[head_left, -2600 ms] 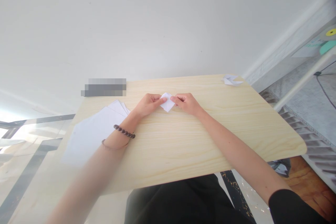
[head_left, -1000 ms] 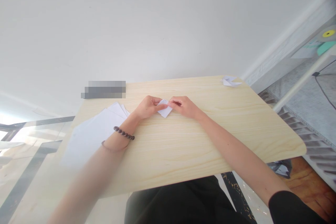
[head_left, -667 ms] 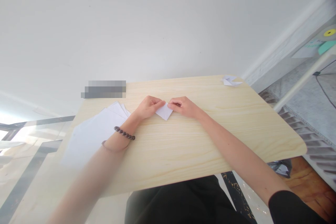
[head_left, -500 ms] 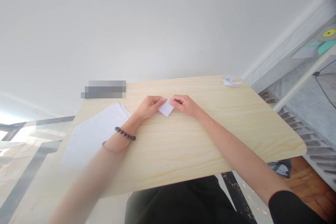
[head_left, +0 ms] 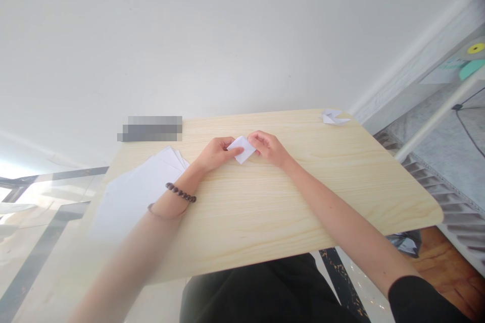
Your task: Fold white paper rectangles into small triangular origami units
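Note:
A small folded white paper piece (head_left: 242,149) sits on the light wooden table (head_left: 265,202), near its far middle. My left hand (head_left: 215,154) pinches the piece's left corner with curled fingers; a dark bead bracelet (head_left: 181,193) circles that wrist. From the other side my right hand (head_left: 267,146) grips the right edge of the same piece, fingers bent over it. The two hands nearly touch across the paper.
A fanned stack of white sheets (head_left: 140,186) lies on the table's left part. A finished folded paper shape (head_left: 333,117) rests at the far right corner. A white wall stands behind the table; a white rail (head_left: 435,116) and grey mat lie to the right.
The paper piece has been turned and refolded between my fingers; my right hand has shifted slightly up and over its right edge. The left hand has stayed in about the same place.

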{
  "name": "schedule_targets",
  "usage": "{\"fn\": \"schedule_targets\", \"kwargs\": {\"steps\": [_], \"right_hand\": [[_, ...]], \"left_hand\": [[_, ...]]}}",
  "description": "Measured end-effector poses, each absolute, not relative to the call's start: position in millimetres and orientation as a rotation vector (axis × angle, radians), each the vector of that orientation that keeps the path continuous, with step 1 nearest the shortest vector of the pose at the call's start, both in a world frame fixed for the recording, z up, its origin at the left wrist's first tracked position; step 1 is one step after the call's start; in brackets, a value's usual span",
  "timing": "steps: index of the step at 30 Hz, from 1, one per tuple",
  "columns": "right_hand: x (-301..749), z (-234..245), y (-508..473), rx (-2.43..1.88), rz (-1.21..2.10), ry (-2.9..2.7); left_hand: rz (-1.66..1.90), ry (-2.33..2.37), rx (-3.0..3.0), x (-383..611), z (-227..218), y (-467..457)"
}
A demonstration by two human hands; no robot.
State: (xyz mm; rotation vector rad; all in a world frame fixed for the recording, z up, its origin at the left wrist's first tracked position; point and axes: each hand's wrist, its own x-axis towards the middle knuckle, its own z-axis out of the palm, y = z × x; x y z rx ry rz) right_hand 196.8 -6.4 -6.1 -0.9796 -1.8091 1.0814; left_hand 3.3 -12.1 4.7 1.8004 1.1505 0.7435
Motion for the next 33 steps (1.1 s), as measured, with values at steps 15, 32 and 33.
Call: {"fn": "schedule_targets", "kwargs": {"steps": [15, 32, 33], "right_hand": [[200.6, -0.5, -9.3, -1.051, 1.251, -1.932], [200.1, -2.6, -8.8, -1.058, 1.117, -1.897], [200.1, -2.8, -8.7, -1.068, 1.123, -1.892]], "left_hand": [[0.809, 1.21, 1.74, 2.2, 0.0, -9.3], [0.823, 1.082, 1.631, 4.8, 2.3, -11.5], [0.836, 1.064, 1.599, 4.8, 1.4, -10.9]]}}
